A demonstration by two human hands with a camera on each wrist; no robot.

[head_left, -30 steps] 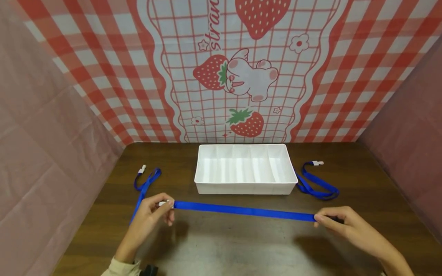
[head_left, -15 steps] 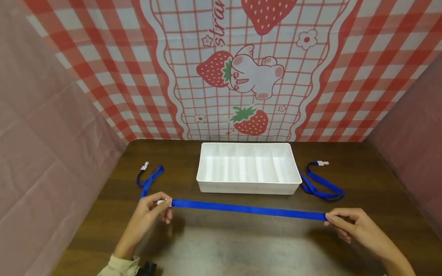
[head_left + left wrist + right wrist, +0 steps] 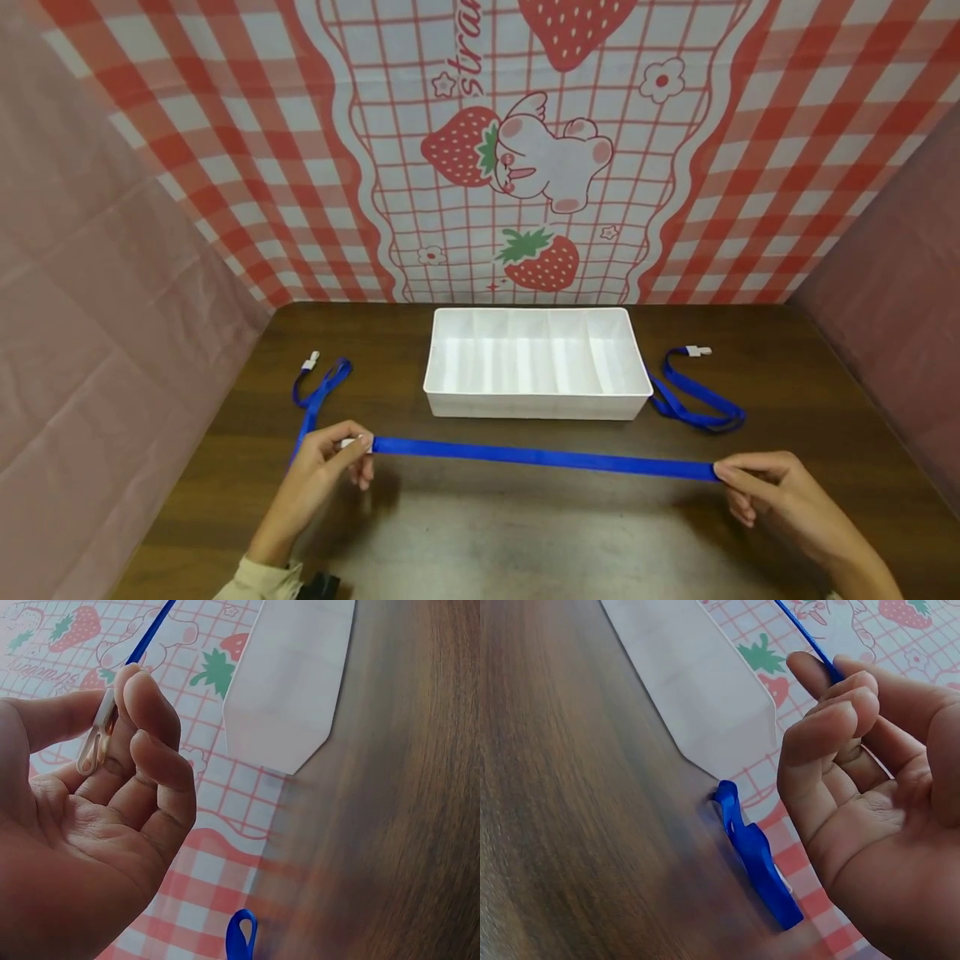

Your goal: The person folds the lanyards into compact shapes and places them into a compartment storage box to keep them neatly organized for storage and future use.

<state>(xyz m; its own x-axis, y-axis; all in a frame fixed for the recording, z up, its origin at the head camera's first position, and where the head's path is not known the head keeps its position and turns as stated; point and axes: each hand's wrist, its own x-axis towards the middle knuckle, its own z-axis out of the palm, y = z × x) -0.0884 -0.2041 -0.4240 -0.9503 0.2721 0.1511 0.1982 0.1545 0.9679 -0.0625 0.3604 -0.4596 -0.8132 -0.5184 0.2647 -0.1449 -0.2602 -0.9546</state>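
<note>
A blue lanyard (image 3: 540, 456) is stretched nearly level between both hands, above the table in front of the white box. My left hand (image 3: 324, 467) pinches its clip end between thumb and fingers; the white clip (image 3: 93, 747) shows against the palm in the left wrist view. At the other end, my right hand (image 3: 776, 496) pinches the blue strap between thumb and forefinger, the remaining fingers curled below. In the right wrist view the strap (image 3: 810, 639) runs up and away from the fingertips. Part of each end is hidden by the fingers.
A white box (image 3: 538, 406) with several compartments stands at the back middle. Another blue lanyard (image 3: 701, 402) with a white clip lies right of it, and one more (image 3: 315, 402) lies at the left, partly behind the left hand. A checked strawberry cloth (image 3: 420, 275) hangs behind the table.
My right hand has moved to the right, and the strap between the hands is longer and straighter. The left hand keeps its pinch on the clip end, almost still.
</note>
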